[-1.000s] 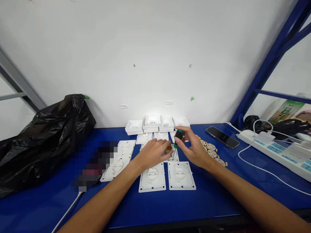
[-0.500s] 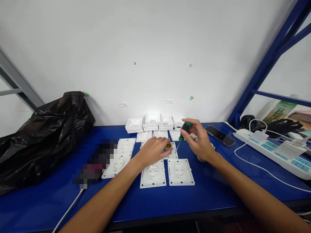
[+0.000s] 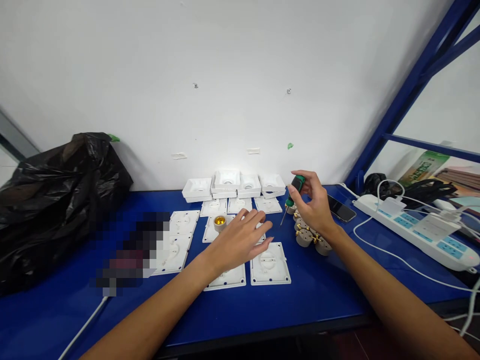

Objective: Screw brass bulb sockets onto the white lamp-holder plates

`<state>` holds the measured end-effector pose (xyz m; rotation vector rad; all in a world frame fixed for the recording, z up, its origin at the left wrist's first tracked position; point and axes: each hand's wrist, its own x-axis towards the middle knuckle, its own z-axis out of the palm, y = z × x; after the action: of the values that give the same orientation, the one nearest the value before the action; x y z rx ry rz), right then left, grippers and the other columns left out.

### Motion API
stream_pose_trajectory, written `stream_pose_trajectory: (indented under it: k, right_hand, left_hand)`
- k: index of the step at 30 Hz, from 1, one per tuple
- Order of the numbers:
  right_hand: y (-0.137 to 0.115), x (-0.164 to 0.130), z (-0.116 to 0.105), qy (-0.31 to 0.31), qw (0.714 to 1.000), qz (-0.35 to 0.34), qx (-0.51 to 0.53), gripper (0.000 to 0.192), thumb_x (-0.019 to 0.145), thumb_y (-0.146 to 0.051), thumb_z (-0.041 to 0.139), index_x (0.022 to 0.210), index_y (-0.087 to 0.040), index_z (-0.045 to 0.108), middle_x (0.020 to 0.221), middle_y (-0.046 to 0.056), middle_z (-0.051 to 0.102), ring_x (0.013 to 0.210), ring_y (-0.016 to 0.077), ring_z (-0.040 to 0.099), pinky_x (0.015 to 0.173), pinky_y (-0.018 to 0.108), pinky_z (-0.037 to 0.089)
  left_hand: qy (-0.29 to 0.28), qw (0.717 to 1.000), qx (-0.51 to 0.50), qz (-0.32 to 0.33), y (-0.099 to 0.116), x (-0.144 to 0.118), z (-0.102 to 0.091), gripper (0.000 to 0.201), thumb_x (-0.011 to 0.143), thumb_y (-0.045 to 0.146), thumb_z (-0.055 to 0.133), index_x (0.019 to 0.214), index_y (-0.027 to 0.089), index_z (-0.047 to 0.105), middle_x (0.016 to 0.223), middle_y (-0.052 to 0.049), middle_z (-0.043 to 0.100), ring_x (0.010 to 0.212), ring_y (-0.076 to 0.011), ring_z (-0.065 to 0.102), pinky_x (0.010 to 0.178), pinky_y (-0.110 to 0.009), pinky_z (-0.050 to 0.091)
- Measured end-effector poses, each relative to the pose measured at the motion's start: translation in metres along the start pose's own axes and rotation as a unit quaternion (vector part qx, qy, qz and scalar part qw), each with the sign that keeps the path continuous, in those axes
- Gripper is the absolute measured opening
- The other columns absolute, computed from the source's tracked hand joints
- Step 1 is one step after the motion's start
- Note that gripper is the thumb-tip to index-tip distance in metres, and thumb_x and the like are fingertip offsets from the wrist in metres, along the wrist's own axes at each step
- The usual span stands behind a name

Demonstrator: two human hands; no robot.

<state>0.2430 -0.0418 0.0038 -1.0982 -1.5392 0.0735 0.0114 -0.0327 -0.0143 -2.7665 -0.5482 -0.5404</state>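
We are holding a small green-handled screwdriver [image 3: 294,191] in our right hand [image 3: 313,207], fingers curled round the handle, the thin shaft pointing down toward the blue table [image 3: 322,295] without touching anything we can make out; our left hand [image 3: 240,240] is hovering with fingers spread and loose, gripping nothing, above the white plates [image 3: 270,263] lying in front of us. One lamp socket with a brass-coloured inside [image 3: 219,222] is standing upright on a plate just beyond the left fingertips, apart from them; judging from that, we are reckoning one socket as seated on its plate, though whether it is screwed fast we cannot tell. The other plates near us are showing only their moulded middles with no socket on them, so most of the fitting looks to be left. A cluster of loose sockets [image 3: 305,235] is lying just under and beside the right wrist, seemingly the stock not yet mounted. Against the wall a row of white boxes [image 3: 227,181] is sitting, some stacked; we cannot tell whether they are finished. A phone [image 3: 340,209] is lying beyond the right hand, a power strip [image 3: 416,231] is stretching further right, and a black bag [image 3: 56,195] is slumping at the far left.
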Motion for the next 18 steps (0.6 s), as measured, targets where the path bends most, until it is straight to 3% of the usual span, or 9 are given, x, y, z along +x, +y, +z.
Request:
stream_pose_trajectory:
  k: [5, 9, 14, 18]
  right_hand:
    - [0.003, 0.003, -0.002, 0.028, 0.999, -0.012, -0.010, 0.026, 0.095, -0.033, 0.059, 0.120, -0.026, 0.057, 0.084, 0.000, 0.056, 0.070, 0.0161, 0.058, 0.061, 0.032, 0.048]
    - [0.009, 0.007, -0.005, 0.053, 0.998, -0.017, -0.022, 0.026, 0.095, -0.032, 0.059, 0.119, -0.026, 0.057, 0.080, -0.001, 0.054, 0.067, 0.0146, 0.055, 0.060, 0.031, 0.046]
    - [0.020, 0.010, -0.008, 0.088, 0.996, -0.003, -0.024, 0.026, 0.094, -0.032, 0.058, 0.119, -0.026, 0.057, 0.079, -0.002, 0.054, 0.065, 0.0142, 0.056, 0.060, 0.031, 0.047]
    - [0.023, 0.011, -0.009, 0.085, 0.996, 0.006, -0.024, 0.026, 0.095, -0.034, 0.057, 0.119, -0.025, 0.056, 0.078, -0.002, 0.053, 0.065, 0.0148, 0.057, 0.060, 0.032, 0.048]
  left_hand:
    - [0.004, 0.997, 0.004, 0.073, 0.017, 0.010, -0.001, 0.022, 0.107, 0.031, 0.042, 0.103, 0.018, 0.060, 0.102, -0.005, 0.064, 0.096, -0.0213, 0.061, 0.088, -0.038, 0.044]
    - [0.009, 0.994, 0.017, 0.107, 0.030, 0.033, 0.000, 0.019, 0.106, 0.030, 0.045, 0.107, 0.018, 0.060, 0.102, -0.004, 0.064, 0.094, -0.0201, 0.061, 0.085, -0.036, 0.042]
    - [0.016, 0.990, 0.069, 0.124, 0.045, 0.066, 0.008, 0.025, 0.103, 0.037, 0.055, 0.112, 0.015, 0.062, 0.107, -0.007, 0.067, 0.107, -0.0235, 0.059, 0.089, -0.037, 0.040]
    - [-0.011, 0.991, 0.058, 0.120, 0.048, 0.072, 0.015, 0.026, 0.098, 0.039, 0.062, 0.111, 0.016, 0.062, 0.109, -0.008, 0.067, 0.110, -0.0248, 0.058, 0.091, -0.039, 0.040]
